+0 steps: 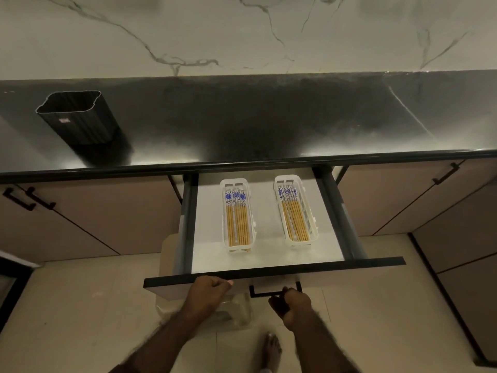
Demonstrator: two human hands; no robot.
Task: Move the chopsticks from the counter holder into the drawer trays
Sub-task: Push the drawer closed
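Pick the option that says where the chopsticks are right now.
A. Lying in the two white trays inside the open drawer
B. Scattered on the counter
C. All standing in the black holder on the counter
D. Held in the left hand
A: chopsticks lie in the left white tray and the right white tray in the open drawer, while the black holder looks empty.

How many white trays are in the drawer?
2. The left tray and the right tray lie side by side on the floor of the open drawer, each holding chopsticks. The drawer's back is hidden under the counter, so more could be there.
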